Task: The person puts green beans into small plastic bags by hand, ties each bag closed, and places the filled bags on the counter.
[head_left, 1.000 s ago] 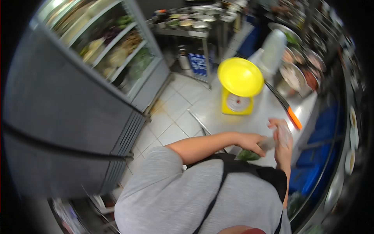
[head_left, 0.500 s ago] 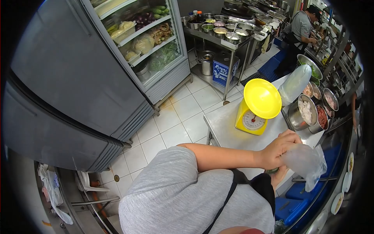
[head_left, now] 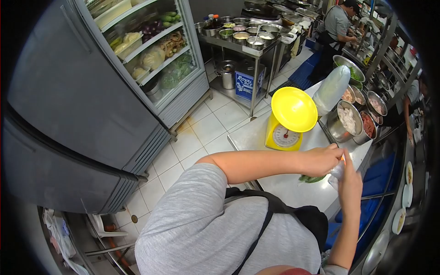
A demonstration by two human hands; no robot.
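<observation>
Grip: left hand [head_left: 321, 161] closed on a clear plastic bag [head_left: 337, 171], right hand [head_left: 351, 183] up against the film, fingers too overlapped to tell whether they pinch; bag held above the worktop [head_left: 252, 133], nearer the body than the yellow dial scale [head_left: 286, 136]. Long axis roughly crosswise to the body, leafy greens [head_left: 312, 178] showing under the left hand and pointing left, crumpled film to the right. Half a second ago the film ballooned past the hands toward the blue bins [head_left: 376, 176]; now bunched small between them, greens more exposed.
</observation>
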